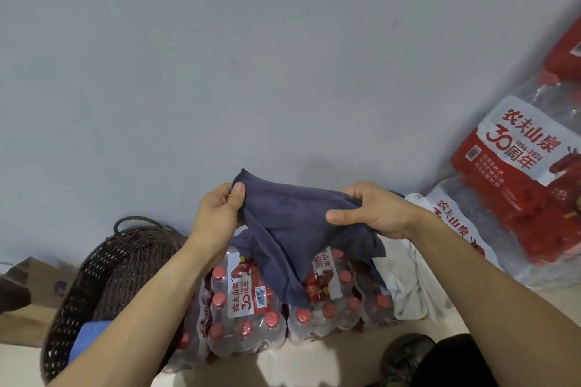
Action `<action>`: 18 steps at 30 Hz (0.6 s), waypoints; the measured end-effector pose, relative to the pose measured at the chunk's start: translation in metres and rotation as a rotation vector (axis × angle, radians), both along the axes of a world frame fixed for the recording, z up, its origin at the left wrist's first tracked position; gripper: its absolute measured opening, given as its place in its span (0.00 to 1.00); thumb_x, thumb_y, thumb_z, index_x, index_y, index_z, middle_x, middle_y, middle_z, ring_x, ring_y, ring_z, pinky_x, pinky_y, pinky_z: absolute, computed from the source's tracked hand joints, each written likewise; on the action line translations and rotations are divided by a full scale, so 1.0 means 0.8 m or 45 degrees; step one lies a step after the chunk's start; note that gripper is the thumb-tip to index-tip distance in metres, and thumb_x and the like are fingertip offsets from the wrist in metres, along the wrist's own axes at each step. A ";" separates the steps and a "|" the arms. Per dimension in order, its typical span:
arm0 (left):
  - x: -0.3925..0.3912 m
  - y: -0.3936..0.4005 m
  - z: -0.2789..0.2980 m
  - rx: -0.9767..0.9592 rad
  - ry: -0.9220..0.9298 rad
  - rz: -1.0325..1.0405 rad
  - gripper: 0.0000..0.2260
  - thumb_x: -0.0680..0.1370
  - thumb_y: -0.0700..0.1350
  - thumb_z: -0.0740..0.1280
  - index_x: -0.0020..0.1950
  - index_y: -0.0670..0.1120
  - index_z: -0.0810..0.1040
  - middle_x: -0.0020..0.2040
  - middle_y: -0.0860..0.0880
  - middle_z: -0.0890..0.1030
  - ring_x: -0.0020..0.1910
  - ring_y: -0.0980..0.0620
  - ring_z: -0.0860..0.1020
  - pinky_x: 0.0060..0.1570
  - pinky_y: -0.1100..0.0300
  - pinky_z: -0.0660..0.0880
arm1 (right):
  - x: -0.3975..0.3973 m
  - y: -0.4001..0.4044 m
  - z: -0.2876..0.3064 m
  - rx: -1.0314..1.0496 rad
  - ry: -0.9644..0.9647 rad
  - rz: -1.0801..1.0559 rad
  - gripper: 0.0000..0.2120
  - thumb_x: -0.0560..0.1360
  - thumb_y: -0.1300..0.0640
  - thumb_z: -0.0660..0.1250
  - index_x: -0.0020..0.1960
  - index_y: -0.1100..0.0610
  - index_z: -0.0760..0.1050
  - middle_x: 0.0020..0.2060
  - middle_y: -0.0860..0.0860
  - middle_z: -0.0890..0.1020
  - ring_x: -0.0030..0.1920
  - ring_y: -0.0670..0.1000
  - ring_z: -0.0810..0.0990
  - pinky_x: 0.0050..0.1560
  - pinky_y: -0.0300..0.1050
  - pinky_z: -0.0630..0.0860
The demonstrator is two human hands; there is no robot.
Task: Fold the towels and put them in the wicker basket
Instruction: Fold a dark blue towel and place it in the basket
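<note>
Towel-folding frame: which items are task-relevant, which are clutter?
Task-relevant:
- dark grey towel, held up by left hand and right hand
- white towel
- wicker basket, blue towel inside

Clutter:
- shrink-wrapped bottle packs under the towels
- stacked water packs at right
- cardboard at left

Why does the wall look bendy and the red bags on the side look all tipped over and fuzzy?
In the head view, the wide-angle lens bends the edges, so the red water packs at the right lean and smear; the middle stays sharper, where the left hand and right hand hold the dark blue towel; light is soft and dim, with a faint shadow on the wall.
</note>
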State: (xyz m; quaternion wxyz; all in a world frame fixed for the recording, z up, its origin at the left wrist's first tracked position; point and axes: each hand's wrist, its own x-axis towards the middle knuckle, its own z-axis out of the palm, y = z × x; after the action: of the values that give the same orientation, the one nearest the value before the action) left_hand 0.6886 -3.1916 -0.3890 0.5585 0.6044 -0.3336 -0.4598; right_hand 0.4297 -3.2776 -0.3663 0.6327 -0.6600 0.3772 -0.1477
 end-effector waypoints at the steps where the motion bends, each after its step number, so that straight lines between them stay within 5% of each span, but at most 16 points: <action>1: -0.002 0.000 0.000 0.000 0.062 -0.020 0.14 0.83 0.47 0.60 0.50 0.37 0.77 0.40 0.42 0.82 0.40 0.47 0.80 0.44 0.53 0.79 | -0.004 0.000 0.002 -0.013 -0.026 0.000 0.13 0.68 0.50 0.78 0.45 0.58 0.84 0.44 0.57 0.86 0.46 0.54 0.85 0.44 0.43 0.79; 6: -0.006 -0.002 0.002 0.014 0.248 -0.004 0.11 0.82 0.48 0.62 0.45 0.43 0.77 0.39 0.45 0.81 0.37 0.50 0.78 0.39 0.57 0.77 | -0.013 -0.003 0.006 -0.023 -0.104 -0.046 0.15 0.66 0.51 0.80 0.48 0.59 0.84 0.45 0.57 0.86 0.46 0.54 0.85 0.43 0.44 0.79; 12: -0.015 0.001 0.011 -0.102 -0.021 -0.021 0.12 0.83 0.48 0.61 0.49 0.40 0.77 0.40 0.41 0.80 0.40 0.46 0.77 0.43 0.52 0.74 | -0.005 -0.001 0.014 0.022 -0.133 -0.094 0.18 0.72 0.47 0.72 0.49 0.62 0.83 0.45 0.60 0.85 0.46 0.55 0.84 0.47 0.47 0.79; 15: -0.023 0.007 0.017 -0.153 -0.026 -0.123 0.13 0.82 0.46 0.61 0.51 0.35 0.75 0.40 0.37 0.79 0.40 0.44 0.76 0.43 0.51 0.72 | 0.006 0.006 0.017 -0.160 0.064 -0.135 0.23 0.66 0.37 0.76 0.51 0.53 0.82 0.48 0.50 0.86 0.50 0.47 0.84 0.49 0.42 0.78; 18: -0.041 0.014 0.020 -0.184 0.029 -0.304 0.12 0.81 0.45 0.61 0.48 0.37 0.76 0.37 0.41 0.78 0.36 0.47 0.75 0.36 0.58 0.72 | 0.027 0.026 0.013 -0.320 0.174 0.013 0.33 0.64 0.38 0.77 0.65 0.38 0.70 0.61 0.41 0.77 0.60 0.38 0.77 0.54 0.34 0.75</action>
State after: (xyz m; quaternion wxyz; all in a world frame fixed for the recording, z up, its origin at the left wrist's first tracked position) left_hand 0.6559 -3.1806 -0.3726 0.5458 0.5133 -0.4291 -0.5046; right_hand 0.4512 -3.2570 -0.3556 0.5188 -0.7444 0.3945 -0.1452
